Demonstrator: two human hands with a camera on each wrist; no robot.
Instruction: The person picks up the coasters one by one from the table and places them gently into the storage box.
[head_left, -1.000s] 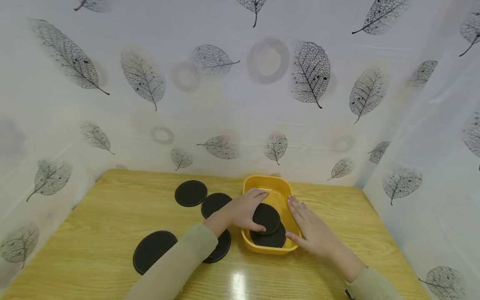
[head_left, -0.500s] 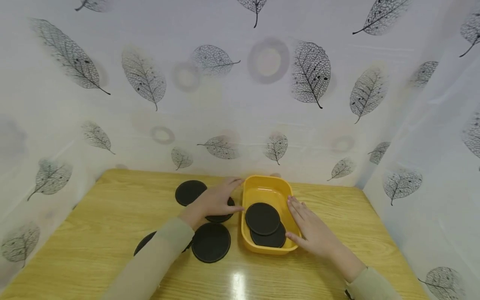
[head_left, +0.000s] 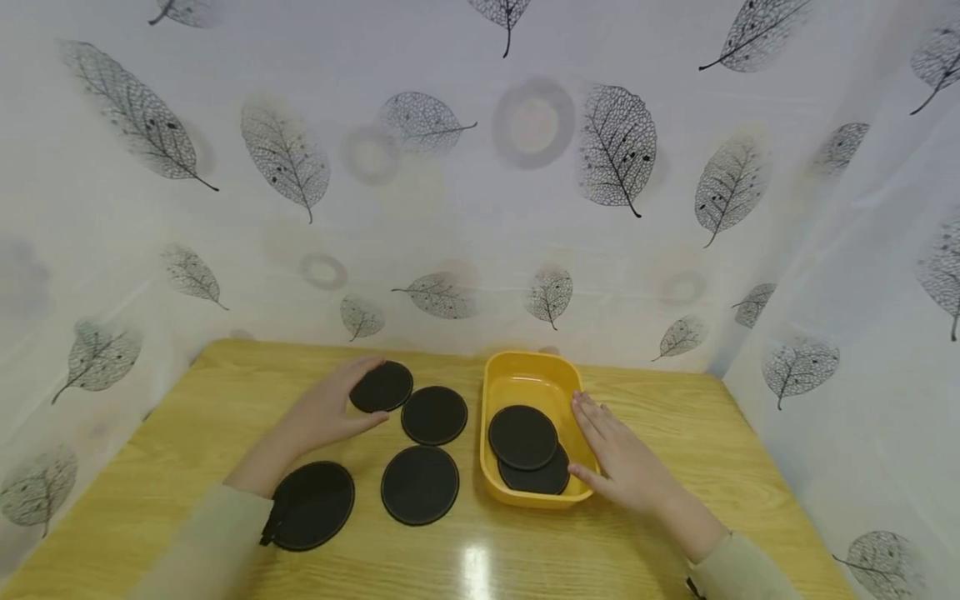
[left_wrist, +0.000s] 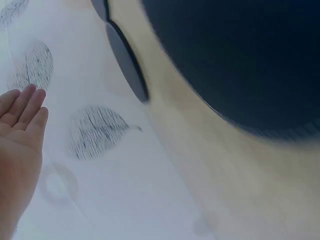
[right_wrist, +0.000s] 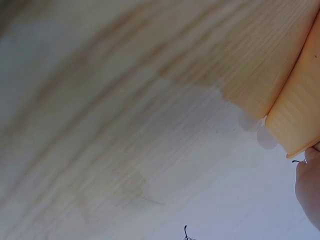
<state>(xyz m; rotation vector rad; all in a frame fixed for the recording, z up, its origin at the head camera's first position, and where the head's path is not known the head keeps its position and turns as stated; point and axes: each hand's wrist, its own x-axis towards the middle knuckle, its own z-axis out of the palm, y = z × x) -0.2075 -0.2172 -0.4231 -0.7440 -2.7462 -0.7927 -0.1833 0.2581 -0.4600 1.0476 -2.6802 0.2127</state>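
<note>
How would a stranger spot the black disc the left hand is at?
Start at the yellow tray on the wooden table, then look left to the four black discs lying outside it. The wanted black disc is farthest back; it alone has its left edge between the thumb and fingers of the left hand.

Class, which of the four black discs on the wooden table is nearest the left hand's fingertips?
The black disc farthest back, nearest the leaf-patterned sheet: it alone shows between thumb and fingers of the left hand; the other three lie outside.
</note>
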